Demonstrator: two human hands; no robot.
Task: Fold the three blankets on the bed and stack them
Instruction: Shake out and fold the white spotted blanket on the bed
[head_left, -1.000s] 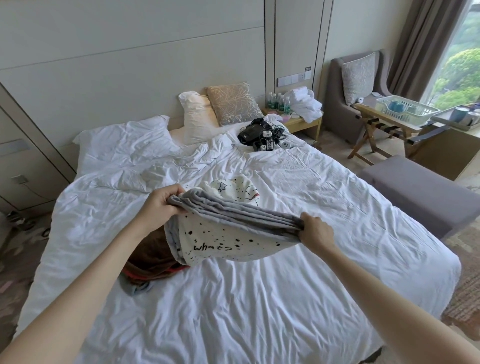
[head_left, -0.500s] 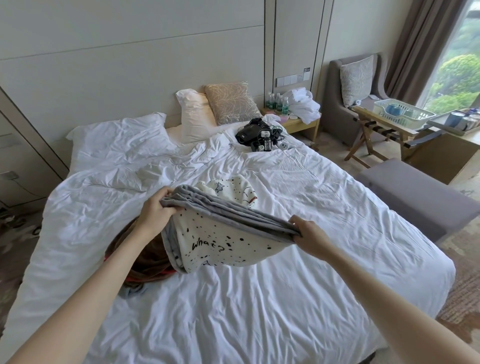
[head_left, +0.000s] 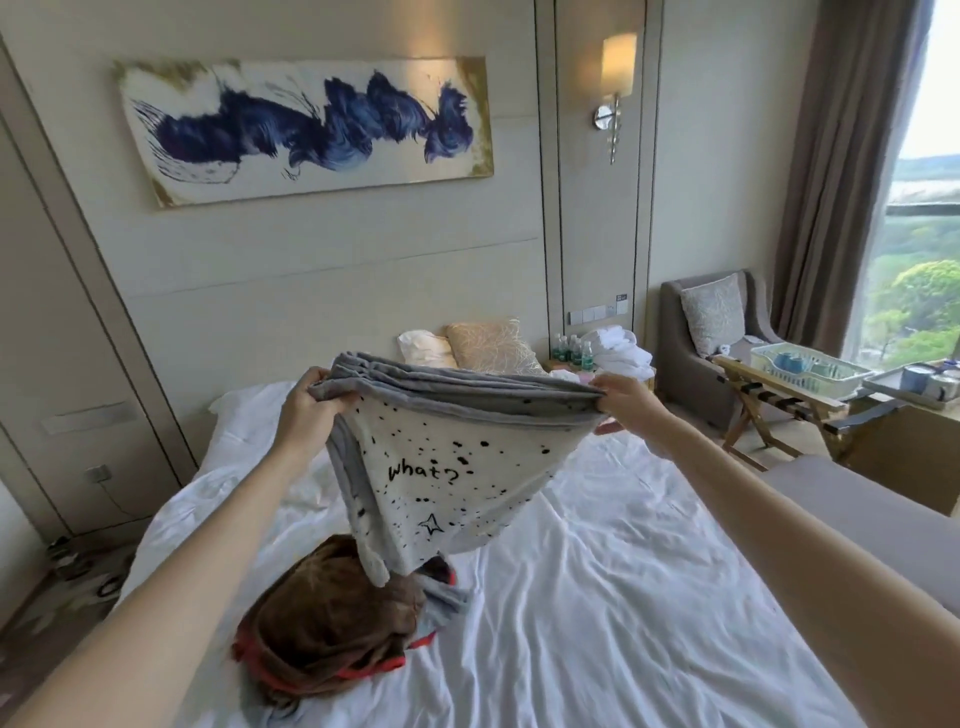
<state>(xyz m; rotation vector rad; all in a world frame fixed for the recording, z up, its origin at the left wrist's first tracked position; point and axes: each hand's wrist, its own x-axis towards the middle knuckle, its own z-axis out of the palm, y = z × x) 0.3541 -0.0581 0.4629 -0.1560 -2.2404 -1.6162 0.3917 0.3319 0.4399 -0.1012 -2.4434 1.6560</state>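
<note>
Fleece, cream with black specks, grey back: blanket (head_left: 447, 467), folded in layers, was held aloft over bed (head_left: 649, 571). Left hand (head_left: 311, 402) gripped one top corner, fingers (head_left: 326, 391) curled round bunched edges; right hand (head_left: 628, 402) pinched other corner. Lower part hung limp above brown blanket (head_left: 332, 613), heaped on bed. Judged light, soft, floppy; best held at corners, edges together.
</note>
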